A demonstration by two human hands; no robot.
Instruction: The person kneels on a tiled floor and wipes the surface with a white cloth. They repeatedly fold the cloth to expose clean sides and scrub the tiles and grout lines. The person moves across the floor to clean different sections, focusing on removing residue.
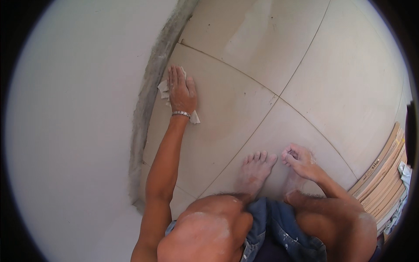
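My left hand (181, 94) lies flat on a pale floor tile, fingers stretched out, close to the wall. Beneath it is a crumpled off-white piece of cloth or paper (163, 89), whose edges stick out beside the fingers and below the wrist; the palm hides the rest. My right hand (300, 160) is loosely curled above my right foot, thumb bent toward the fingers, and I see nothing in it. The large beige floor tiles (218, 126) have thin dark joints between them, and a dusty film covers part of their surface.
A white wall (74, 122) rises on the left, with a rough grey mortar strip (146, 96) along its foot. My bare left foot (255, 170) stands on the tiles. At the right lies a stack of cardboard-edged boxes (379, 168), with a light blue cloth (405, 174) by it.
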